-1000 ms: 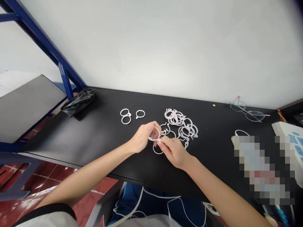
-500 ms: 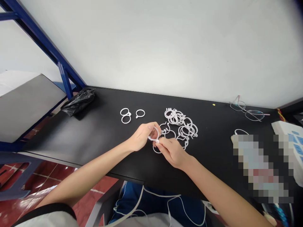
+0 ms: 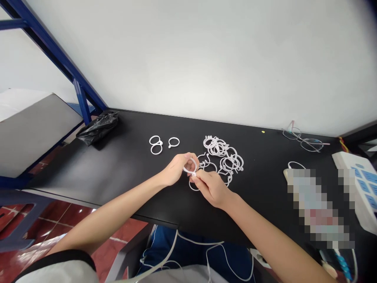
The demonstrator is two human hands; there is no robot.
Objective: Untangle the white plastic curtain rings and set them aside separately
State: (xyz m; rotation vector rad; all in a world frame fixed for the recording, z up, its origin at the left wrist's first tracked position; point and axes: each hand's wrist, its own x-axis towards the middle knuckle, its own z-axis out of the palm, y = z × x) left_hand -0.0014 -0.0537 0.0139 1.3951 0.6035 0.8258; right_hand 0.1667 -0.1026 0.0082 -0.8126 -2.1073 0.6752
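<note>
Both of my hands meet over the middle of a black table (image 3: 123,169). My left hand (image 3: 176,169) and my right hand (image 3: 209,187) each pinch the same white plastic ring (image 3: 191,168), held just above the tabletop. Under my right fingers another white ring (image 3: 193,187) lies flat. Just beyond my hands is a heap of several white rings (image 3: 224,156). Three separate rings (image 3: 161,144) lie in a small group to the left of the heap.
A crumpled black plastic bag (image 3: 98,126) sits at the table's far left corner, beside a blue metal frame (image 3: 78,94). Wire-rimmed glasses (image 3: 304,139) lie at the far right by the wall. A white power strip (image 3: 357,184) and a blurred-out object (image 3: 315,204) lie on the right.
My hands stay together on the ring, with the right fingers shifted slightly up along it. The view has drifted a little to the right.
</note>
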